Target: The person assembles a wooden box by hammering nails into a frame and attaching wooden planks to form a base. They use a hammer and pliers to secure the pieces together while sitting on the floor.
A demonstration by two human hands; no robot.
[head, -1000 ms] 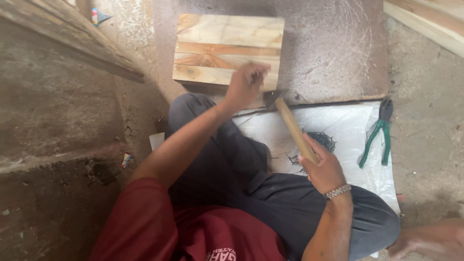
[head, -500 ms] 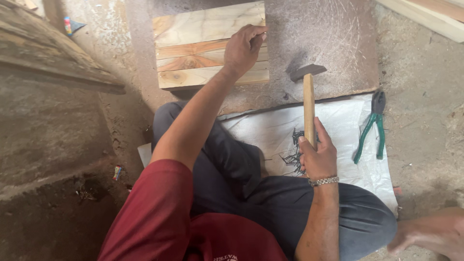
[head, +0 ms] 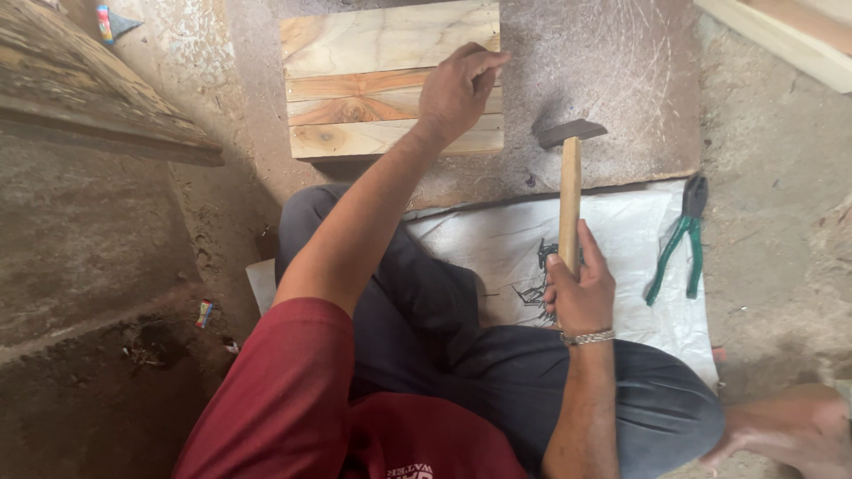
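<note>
1 hammer (head: 569, 177) clamped in right hand (head: 581, 297) grip; left hand (head: 457, 89) fingers pinched together on 1 plank panel (head: 373, 80); 1 pliers (head: 679, 239).

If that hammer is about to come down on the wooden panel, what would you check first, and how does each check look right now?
1. Hammer held firmly: ok, the right hand wraps the lower end of the wooden handle.
2. Panel steadied: ok, the left hand rests on the wooden panel at its right edge.
3. Nail upright under the fingertips: cannot tell, the pinched fingers hide whatever they hold.
4. Fingers out of the strike path: not ok, they sit right at the likely strike spot.
5. Panel lying flat: ok, it rests on the grey board.
6. Pliers out of the way: ok, they lie apart on the white sack.
</note>
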